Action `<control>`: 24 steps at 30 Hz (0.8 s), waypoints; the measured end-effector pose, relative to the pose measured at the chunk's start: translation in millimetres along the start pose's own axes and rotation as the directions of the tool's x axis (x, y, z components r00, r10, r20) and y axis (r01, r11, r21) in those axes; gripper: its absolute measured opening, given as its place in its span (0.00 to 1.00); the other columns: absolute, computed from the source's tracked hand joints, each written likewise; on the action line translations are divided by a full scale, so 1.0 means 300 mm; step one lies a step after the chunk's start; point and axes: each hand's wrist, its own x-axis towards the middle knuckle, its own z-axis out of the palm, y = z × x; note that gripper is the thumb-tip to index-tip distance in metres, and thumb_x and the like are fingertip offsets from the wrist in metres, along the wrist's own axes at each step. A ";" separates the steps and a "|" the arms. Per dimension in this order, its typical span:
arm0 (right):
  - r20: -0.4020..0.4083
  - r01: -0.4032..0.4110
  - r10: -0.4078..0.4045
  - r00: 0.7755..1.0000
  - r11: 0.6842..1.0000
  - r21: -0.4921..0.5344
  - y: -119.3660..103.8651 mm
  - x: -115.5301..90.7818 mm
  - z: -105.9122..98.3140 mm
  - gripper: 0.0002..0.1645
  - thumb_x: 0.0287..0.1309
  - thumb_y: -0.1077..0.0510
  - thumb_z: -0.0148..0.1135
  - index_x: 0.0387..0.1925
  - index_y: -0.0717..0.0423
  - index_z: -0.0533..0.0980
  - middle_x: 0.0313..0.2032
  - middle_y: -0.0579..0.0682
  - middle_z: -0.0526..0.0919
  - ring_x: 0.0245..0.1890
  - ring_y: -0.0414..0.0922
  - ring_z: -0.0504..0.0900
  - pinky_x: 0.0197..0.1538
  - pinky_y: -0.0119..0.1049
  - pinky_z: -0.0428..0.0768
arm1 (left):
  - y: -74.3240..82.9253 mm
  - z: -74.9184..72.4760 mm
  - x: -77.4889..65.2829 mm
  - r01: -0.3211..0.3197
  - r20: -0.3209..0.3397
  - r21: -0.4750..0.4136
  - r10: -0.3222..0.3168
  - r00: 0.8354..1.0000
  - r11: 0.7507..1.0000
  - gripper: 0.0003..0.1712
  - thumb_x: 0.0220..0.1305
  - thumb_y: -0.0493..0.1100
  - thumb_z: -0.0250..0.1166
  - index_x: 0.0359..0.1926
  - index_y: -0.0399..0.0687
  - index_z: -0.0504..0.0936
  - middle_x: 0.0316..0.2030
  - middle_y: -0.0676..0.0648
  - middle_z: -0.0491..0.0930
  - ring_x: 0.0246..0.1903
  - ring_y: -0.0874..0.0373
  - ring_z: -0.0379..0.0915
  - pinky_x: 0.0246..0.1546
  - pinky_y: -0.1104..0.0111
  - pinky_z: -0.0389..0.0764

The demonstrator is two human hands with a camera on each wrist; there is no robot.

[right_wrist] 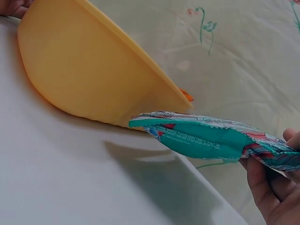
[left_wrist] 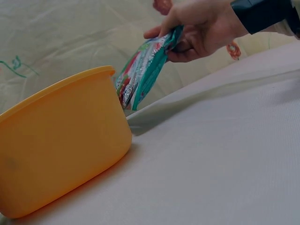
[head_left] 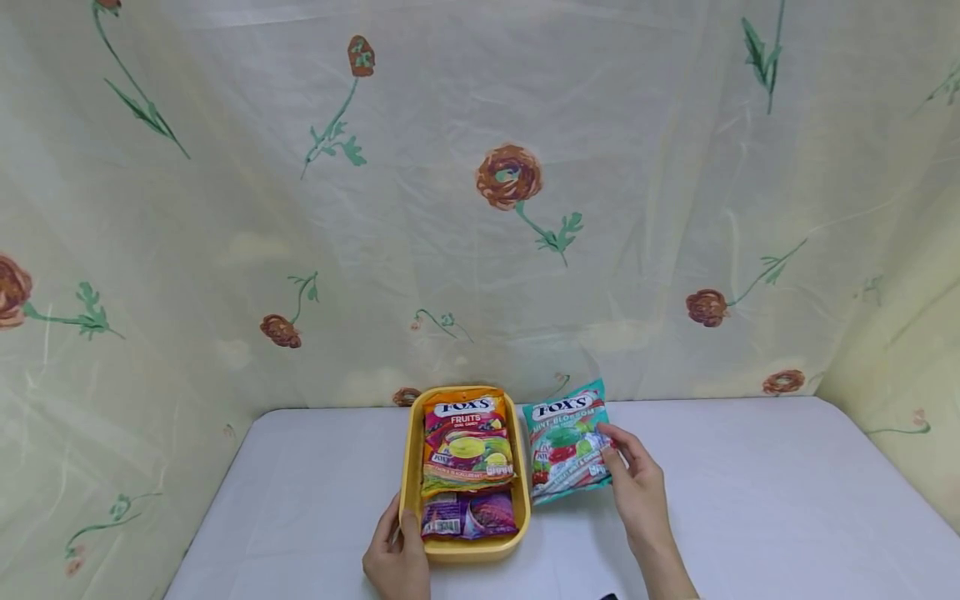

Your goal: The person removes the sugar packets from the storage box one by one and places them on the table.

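Note:
A yellow plastic tub [head_left: 474,550] stands on the table, with an orange bag of Fox's fruit candy [head_left: 467,446] and a purple packet [head_left: 471,515] inside it. My left hand [head_left: 399,550] grips the tub's left rim near its front corner. To the right of the tub, my right hand [head_left: 637,483] pinches a teal bag of Fox's mint candy [head_left: 567,442] by its right edge. In the right wrist view the teal bag [right_wrist: 206,138] is held above the table, its shadow falling below. The left wrist view shows the tub's outer wall [left_wrist: 65,145] beside the bag.
A white cloth covers the table [head_left: 765,500]. Behind it hangs a pale curtain [head_left: 622,125] with printed flowers, which also closes off both sides. A small dark object [head_left: 610,597] shows at the bottom edge of the head view.

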 end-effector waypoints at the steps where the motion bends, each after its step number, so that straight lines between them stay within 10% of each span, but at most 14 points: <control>1: 0.002 -0.002 0.002 1.000 1.000 -0.003 0.004 0.001 0.000 0.20 0.69 0.61 0.44 0.60 0.56 0.69 0.67 0.50 0.66 0.69 0.43 0.59 0.53 0.09 0.68 | -0.001 0.000 0.001 -0.002 0.000 0.000 0.002 1.000 1.000 0.17 0.59 0.32 0.59 0.50 0.37 0.81 0.48 0.35 0.81 0.50 0.43 0.78 0.41 0.78 0.82; 16: 0.011 -0.060 0.061 0.998 0.996 -0.070 0.064 0.021 -0.004 0.21 0.69 0.63 0.43 0.61 0.55 0.67 0.67 0.51 0.65 0.70 0.44 0.57 0.56 0.10 0.65 | 0.006 0.002 -0.003 -0.003 -0.016 -0.002 0.003 1.000 1.000 0.17 0.58 0.32 0.59 0.48 0.37 0.82 0.48 0.35 0.81 0.50 0.42 0.78 0.42 0.78 0.81; 24: 0.008 -0.065 0.068 0.998 0.981 -0.184 0.098 0.031 -0.017 0.22 0.69 0.62 0.42 0.62 0.53 0.67 0.69 0.53 0.61 0.72 0.47 0.56 0.70 0.39 0.63 | 0.010 0.002 -0.001 -0.005 -0.009 -0.008 0.005 1.000 1.000 0.17 0.58 0.32 0.59 0.49 0.37 0.82 0.49 0.35 0.81 0.51 0.43 0.78 0.43 0.76 0.81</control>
